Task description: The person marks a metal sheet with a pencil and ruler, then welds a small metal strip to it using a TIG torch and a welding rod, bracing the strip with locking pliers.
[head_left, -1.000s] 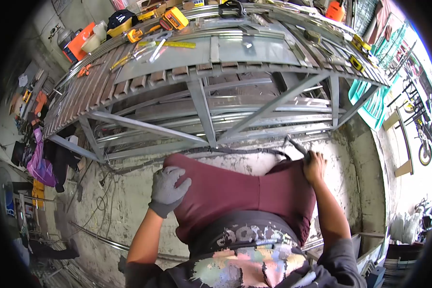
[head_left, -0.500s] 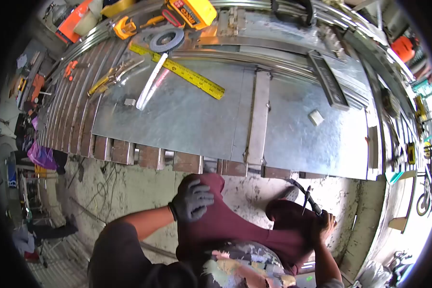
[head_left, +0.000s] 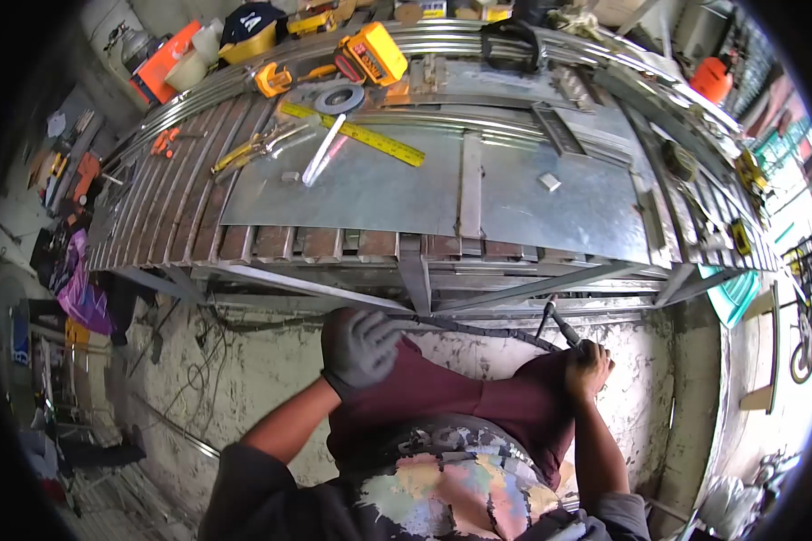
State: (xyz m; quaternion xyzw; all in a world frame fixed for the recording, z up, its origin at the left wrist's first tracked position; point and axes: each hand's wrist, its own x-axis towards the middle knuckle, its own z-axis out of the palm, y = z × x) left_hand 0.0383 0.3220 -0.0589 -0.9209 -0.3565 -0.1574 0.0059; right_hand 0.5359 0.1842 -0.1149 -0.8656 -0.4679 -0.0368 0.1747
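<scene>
My left hand [head_left: 367,349], in a grey glove, rests on my left knee with its fingers apart and nothing in it. My bare right hand [head_left: 590,369] is wrapped round the handle of a black torch [head_left: 565,330] beside my right thigh. The torch's thin bent neck points up, and a dark cable runs from it under the bench. In front of both hands, a metal sheet [head_left: 334,194] lies on the slatted bench with a narrow flat strip [head_left: 471,185] across it. A yellow ruler [head_left: 379,143] and a white stick [head_left: 324,151] lie on the sheet.
Along the bench's back are a grinding disc [head_left: 340,98], a yellow battery tool [head_left: 373,54] and a black clamp [head_left: 511,45]. Pliers [head_left: 257,150] lie at the left. Bench legs and diagonal braces stand before my knees. A purple bag [head_left: 83,288] hangs at left.
The view has shifted, showing more of the bench's underside and back. My left hand stays at the knee, and my right hand still holds the torch, both a little nearer each other in view.
</scene>
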